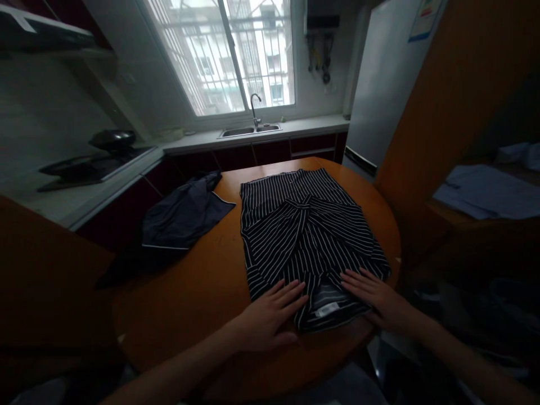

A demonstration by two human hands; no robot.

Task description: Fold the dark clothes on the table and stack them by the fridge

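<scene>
A black shirt with white stripes (274, 230) lies spread on the round wooden table (211, 287), its sleeves folded in across the front. Its collar end, with a white label (327, 309) inside, points toward me. My left hand (274, 315) rests flat on the shirt's near left edge, fingers stretched out and slightly apart. On the near right side, my right hand (377, 295) lies with its fingers stretched over the cloth by the collar. Neither hand grips the fabric.
A dark garment with white edging (181, 214) lies bunched at the table's left, partly over the edge. Beyond are a counter with a sink (248, 131), a stove with a pan (112, 139) and a refrigerator (386, 79). Papers (491, 191) lie on a surface at right.
</scene>
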